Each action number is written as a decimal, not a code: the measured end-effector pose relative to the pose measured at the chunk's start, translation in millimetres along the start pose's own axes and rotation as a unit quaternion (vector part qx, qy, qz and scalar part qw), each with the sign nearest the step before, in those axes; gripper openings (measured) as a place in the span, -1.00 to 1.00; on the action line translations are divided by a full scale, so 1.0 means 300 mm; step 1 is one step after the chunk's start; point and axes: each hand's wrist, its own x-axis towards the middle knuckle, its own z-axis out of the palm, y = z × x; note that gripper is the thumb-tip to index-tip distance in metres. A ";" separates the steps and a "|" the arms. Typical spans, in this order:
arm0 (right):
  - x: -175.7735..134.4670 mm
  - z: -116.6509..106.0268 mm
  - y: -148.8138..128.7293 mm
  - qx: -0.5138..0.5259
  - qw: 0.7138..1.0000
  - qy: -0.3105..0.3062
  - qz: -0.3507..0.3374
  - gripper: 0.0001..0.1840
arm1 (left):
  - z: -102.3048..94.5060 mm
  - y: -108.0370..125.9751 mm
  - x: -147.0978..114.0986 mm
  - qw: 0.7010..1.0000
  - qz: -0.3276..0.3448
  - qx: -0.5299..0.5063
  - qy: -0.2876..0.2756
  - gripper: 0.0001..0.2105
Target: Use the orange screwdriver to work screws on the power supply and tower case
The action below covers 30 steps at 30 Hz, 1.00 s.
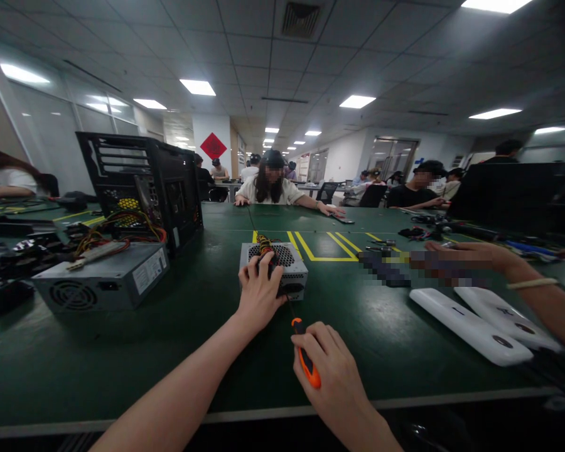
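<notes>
A grey computer power supply stands on the green table in front of me, with a bundle of coloured cables on top. My left hand grips it from the near left, fingers bent over the top beside the cables and thumb at the near side. Something dark under those fingers is partly hidden. My right hand is closed round the handle of an orange-and-black screwdriver. Its thin shaft points up and away to the near face of the power supply; whether the tip touches is too small to tell.
Left, a second power supply lies before a black computer case. Two white oblong devices lie right, near another person's hand. A monitor stands behind them. A person sits across the table.
</notes>
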 end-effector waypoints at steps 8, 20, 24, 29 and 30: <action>-0.007 0.002 0.008 -0.019 0.999 0.025 0.003 -0.85 | 0.007 0.010 0.003 1.000 -0.006 0.000 0.007 -0.59; 0.002 -0.018 0.015 0.028 0.999 -0.013 0.013 -0.85 | -0.001 0.005 0.003 1.000 -0.003 -0.019 0.002 -0.60; 0.001 -0.009 0.031 0.066 0.997 0.003 0.029 -0.80 | 0.000 0.001 0.003 0.999 -0.003 -0.032 0.002 -0.61; -0.007 -0.001 0.019 0.024 0.999 -0.037 -0.004 -0.79 | -0.005 -0.008 0.000 0.999 0.001 -0.048 0.003 -0.61; -0.006 -0.004 0.016 0.026 0.999 -0.047 -0.003 -0.78 | -0.007 -0.010 -0.002 0.999 0.004 -0.051 0.002 -0.61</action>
